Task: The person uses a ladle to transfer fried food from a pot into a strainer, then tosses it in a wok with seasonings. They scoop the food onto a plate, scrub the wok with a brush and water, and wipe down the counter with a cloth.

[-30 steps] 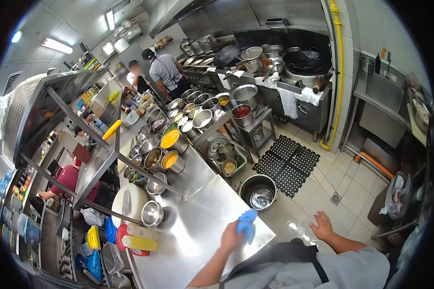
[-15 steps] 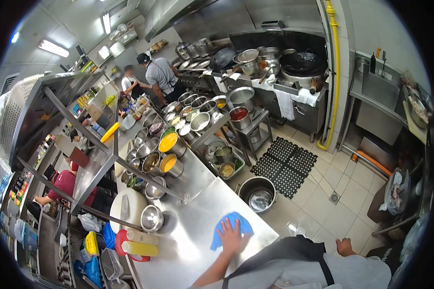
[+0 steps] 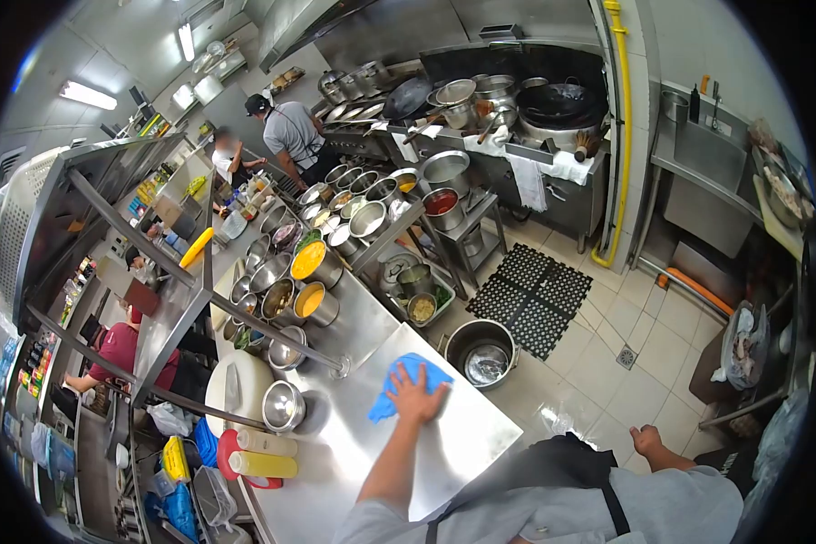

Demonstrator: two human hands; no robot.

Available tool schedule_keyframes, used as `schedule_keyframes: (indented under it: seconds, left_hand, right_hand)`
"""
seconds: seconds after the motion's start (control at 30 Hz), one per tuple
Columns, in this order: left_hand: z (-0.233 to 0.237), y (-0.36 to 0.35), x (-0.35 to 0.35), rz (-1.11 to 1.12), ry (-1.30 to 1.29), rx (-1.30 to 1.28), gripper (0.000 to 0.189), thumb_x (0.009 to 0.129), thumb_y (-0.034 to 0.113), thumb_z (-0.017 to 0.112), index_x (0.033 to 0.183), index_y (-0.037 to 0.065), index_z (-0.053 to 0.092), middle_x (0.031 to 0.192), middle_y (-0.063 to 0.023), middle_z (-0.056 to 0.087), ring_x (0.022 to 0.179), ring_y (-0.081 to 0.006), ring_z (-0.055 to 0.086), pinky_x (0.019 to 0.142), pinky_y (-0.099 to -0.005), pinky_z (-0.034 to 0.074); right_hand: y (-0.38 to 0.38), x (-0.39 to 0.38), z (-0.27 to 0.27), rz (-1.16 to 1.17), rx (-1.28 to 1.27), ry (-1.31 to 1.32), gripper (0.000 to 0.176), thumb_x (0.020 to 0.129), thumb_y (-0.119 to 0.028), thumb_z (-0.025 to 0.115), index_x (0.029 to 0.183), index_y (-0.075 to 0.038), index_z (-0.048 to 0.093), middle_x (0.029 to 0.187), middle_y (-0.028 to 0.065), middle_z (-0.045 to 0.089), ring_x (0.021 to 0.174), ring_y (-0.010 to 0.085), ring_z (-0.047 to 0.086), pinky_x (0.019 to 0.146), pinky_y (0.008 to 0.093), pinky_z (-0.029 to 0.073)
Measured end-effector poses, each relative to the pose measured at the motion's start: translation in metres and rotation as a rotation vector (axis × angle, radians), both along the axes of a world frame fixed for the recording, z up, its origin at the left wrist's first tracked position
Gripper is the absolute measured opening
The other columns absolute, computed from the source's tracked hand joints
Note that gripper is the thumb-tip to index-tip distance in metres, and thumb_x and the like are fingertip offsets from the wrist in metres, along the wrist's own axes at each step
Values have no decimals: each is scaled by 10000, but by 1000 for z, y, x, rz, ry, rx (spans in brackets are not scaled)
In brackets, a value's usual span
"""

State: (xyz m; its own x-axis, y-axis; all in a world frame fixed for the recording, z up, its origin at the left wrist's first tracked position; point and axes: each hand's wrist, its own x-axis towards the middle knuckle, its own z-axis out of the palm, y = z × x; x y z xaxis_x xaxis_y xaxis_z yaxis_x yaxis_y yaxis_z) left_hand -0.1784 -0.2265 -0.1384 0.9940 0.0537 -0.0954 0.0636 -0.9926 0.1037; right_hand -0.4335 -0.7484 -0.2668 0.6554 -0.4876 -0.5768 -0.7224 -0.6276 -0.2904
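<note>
My left hand (image 3: 414, 399) lies flat with its fingers spread, pressing a blue cloth (image 3: 410, 370) onto the bare steel worktop (image 3: 354, 453). Held out at my side over the tiled floor, my right hand (image 3: 646, 441) has loosely bent fingers, and I see nothing in it. On the worktop to the left stand a metal bowl (image 3: 284, 405), a squeeze bottle of yellow liquid (image 3: 261, 464) and a paler bottle (image 3: 267, 442). Behind them is a round white board (image 3: 245, 381) with a cleaver on it.
A large empty pot (image 3: 482, 354) stands on the floor beside the worktop, near a black rubber mat (image 3: 532, 299). Steel pans of sauces (image 3: 315, 263) crowd the counter's far part. A shelf post (image 3: 340, 366) rises from the worktop. Several co-workers (image 3: 290, 136) stand farther off.
My left hand has slid the blue cloth farther forward and left across the worktop. My right hand has shifted slightly forward at my side. The view has turned a little.
</note>
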Motion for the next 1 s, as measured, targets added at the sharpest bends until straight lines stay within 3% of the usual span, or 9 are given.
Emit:
schedule_keyframes:
  seconds: [0.13, 0.27, 0.4, 0.53, 0.63, 0.7, 0.83, 0.9, 1.0]
  left_hand:
    - [-1, -55, -70, -238, -55, -25, 805, 779, 692, 489, 1433, 244, 350, 1526, -242, 56, 1393, -461, 53, 1037, -680, 68]
    - [9, -52, -141, -472, -82, -73, 682, 813, 616, 525, 1378, 242, 446, 1492, -284, 129, 1370, -497, 98, 1018, -690, 96]
    - [-6, 6, -210, -354, -2, -33, 706, 819, 568, 549, 1417, 234, 375, 1491, -294, 128, 1372, -497, 97, 1041, -675, 72]
    - [-20, 78, -265, 26, -19, -70, 704, 853, 553, 493, 1434, 188, 339, 1481, -336, 84, 1379, -497, 52, 1035, -684, 34]
    - [-21, 114, -282, 244, 29, -41, 736, 836, 568, 498, 1439, 184, 327, 1497, -316, 31, 1384, -489, 12, 1028, -691, 26]
    - [-32, 129, -280, 612, -10, -41, 788, 815, 591, 504, 1447, 163, 307, 1498, -315, -29, 1382, -493, -24, 1029, -690, 18]
    - [-43, 120, -255, 680, -23, -43, 836, 801, 615, 500, 1452, 134, 290, 1490, -327, -66, 1375, -507, -45, 1029, -691, 18]
    - [-31, 90, -237, 605, 59, -7, 783, 855, 599, 453, 1476, 179, 225, 1506, -285, -81, 1375, -503, -39, 1035, -685, 40]
    - [-30, 36, -205, 451, 4, -59, 725, 860, 566, 465, 1452, 182, 298, 1500, -302, 0, 1375, -504, 5, 1043, -672, 55]
  right_hand:
    - [-2, 4, -30, 72, 7, 129, 627, 861, -485, 524, 1062, 106, 592, 1161, 322, 548, 1117, 411, 530, 958, 424, 430]
    - [2, 26, -39, 126, 36, 113, 625, 861, -486, 523, 1026, 112, 604, 1123, 325, 567, 1092, 410, 550, 937, 421, 449]
    - [2, 59, -37, 135, 45, -49, 605, 849, -476, 546, 998, 106, 617, 1055, 311, 600, 1029, 415, 578, 895, 423, 471]
    - [8, 67, -23, 25, 50, -232, 545, 839, -432, 577, 971, 94, 627, 996, 301, 618, 981, 423, 591, 859, 429, 479]
    - [1, 55, -29, 45, 64, -182, 554, 837, -436, 574, 964, 101, 628, 1002, 305, 616, 983, 421, 591, 865, 427, 476]
    - [-11, 36, -50, 45, 36, -166, 568, 834, -456, 566, 957, 94, 635, 982, 298, 626, 974, 415, 599, 861, 426, 481]
    - [-31, -8, -70, 48, 3, 79, 605, 845, -478, 539, 983, 105, 624, 1039, 288, 619, 1022, 390, 591, 894, 396, 468]
    - [-46, -29, -86, 98, 25, 167, 604, 849, -479, 532, 988, 101, 626, 1053, 279, 619, 1034, 375, 592, 900, 393, 466]
    - [-62, -35, -104, 160, 52, 259, 596, 854, -476, 527, 995, 95, 629, 1073, 263, 621, 1043, 351, 598, 905, 388, 465]
